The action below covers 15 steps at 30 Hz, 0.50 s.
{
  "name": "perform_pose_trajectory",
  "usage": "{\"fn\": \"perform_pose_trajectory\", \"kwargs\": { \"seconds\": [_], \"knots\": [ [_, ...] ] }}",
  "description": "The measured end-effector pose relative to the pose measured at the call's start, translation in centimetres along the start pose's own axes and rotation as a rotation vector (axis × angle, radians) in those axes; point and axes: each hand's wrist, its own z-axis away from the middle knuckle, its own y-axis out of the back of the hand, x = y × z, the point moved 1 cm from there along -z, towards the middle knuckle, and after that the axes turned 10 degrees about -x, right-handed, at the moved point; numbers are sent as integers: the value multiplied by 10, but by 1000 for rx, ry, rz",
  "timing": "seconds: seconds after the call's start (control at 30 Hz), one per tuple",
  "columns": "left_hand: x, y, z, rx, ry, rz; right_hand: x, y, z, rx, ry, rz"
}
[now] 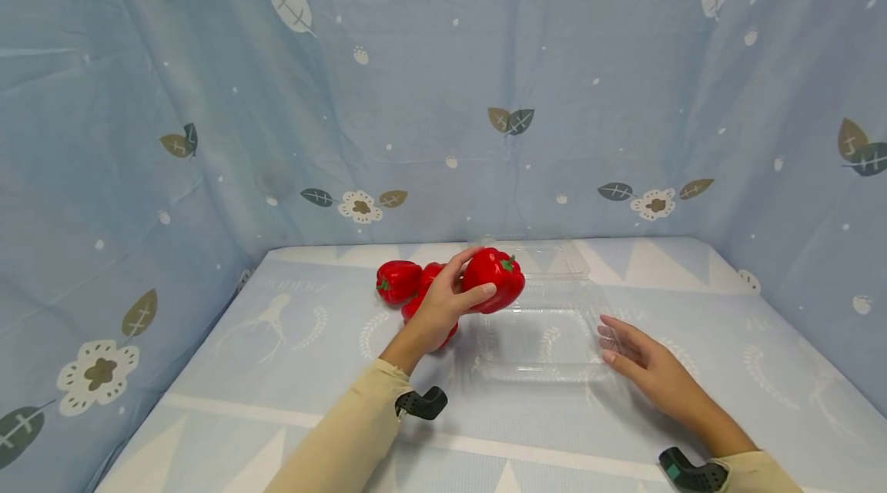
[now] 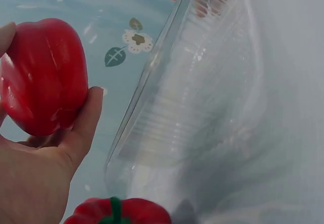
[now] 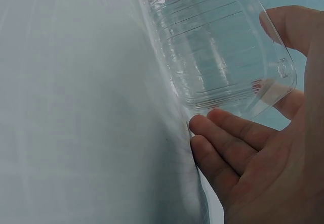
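Red pepper (image 1: 493, 279) in left hand (image 1: 443, 308) grip, beside clear tray (image 1: 540, 335), right hand (image 1: 647, 366) touching tray

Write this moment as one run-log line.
left hand: holds pepper | right hand: open, at clear tray | two peppers on table

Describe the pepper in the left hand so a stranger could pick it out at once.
On the pale blue patterned table, a clear plastic container sits in the middle, with red peppers clustered at its left. The held pepper is the one raised off the cloth, gripped by the left hand at the container's left edge; the others lie on the table.
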Motion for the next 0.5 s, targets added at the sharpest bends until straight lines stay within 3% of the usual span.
{"fn": "perform_pose_trajectory", "kwargs": {
  "seconds": [0.23, 0.5],
  "knots": [
    [-5, -8, -3, -6, 20, 53, -2, 1, 0, 1, -3, -2],
    [-5, -19, -6, -31, 9, 39, -2, 1, 1, 8, -20, 23]
  ]
}}
